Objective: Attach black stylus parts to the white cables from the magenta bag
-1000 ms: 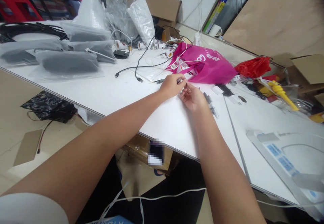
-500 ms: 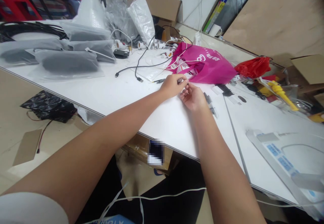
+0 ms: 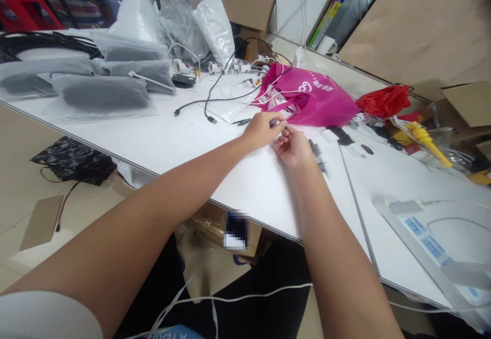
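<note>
My left hand (image 3: 263, 128) and my right hand (image 3: 294, 146) meet fingertip to fingertip above the white table (image 3: 253, 185). Closed fingers of the left pinch a small dark item (image 3: 273, 122), mostly hidden, whose kind I cannot make out. The right thumb and forefinger are pinched against the left fingertips, and whatever they grip is too small to name. Just behind the hands lies a pink bag (image 3: 326, 101) with white things showing in its mouth. A thin black pen-like tool (image 3: 241, 122) rests left of my left hand.
Black cables (image 3: 210, 105) and grey plastic-wrapped packages (image 3: 103, 93) lie to the left. Grey marker-like pieces (image 3: 319, 159) sit right of my right wrist. Farther right are a red plastic bag (image 3: 384, 100), a yellow tool (image 3: 427, 142) and a clear-and-blue package (image 3: 425, 236).
Both hands stay in almost the same place, fingertips together. My right fingers have shifted very slightly.
</note>
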Action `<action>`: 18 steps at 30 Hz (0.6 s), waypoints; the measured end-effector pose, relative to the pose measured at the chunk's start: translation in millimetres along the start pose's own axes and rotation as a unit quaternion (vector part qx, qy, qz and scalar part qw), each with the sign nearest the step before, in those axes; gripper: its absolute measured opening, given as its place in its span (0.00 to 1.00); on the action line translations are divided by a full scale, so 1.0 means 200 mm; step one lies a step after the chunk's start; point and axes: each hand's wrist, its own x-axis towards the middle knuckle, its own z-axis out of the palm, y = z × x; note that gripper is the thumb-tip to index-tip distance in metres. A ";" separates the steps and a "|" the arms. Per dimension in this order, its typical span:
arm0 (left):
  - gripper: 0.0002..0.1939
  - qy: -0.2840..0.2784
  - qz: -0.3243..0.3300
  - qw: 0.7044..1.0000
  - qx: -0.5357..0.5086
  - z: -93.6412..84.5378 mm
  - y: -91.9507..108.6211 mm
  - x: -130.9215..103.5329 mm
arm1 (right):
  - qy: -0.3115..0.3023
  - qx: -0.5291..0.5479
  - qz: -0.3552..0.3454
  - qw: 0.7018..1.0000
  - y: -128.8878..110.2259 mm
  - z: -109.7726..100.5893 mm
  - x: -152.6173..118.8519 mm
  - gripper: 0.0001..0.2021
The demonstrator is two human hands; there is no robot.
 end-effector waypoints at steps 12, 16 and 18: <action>0.09 0.005 -0.009 1.000 0.022 -0.01 -0.03 0.02 | 0.022 -0.045 -0.046 0.998 0.02 0.00 0.00 0.06; 0.09 0.013 -0.007 1.000 0.024 -0.01 -0.03 0.03 | 0.016 -0.057 -0.059 0.996 0.03 -0.01 0.02 0.07; 0.09 0.014 -0.004 1.000 0.018 -0.01 -0.03 0.03 | 0.011 -0.062 -0.063 0.996 0.03 -0.02 0.03 0.09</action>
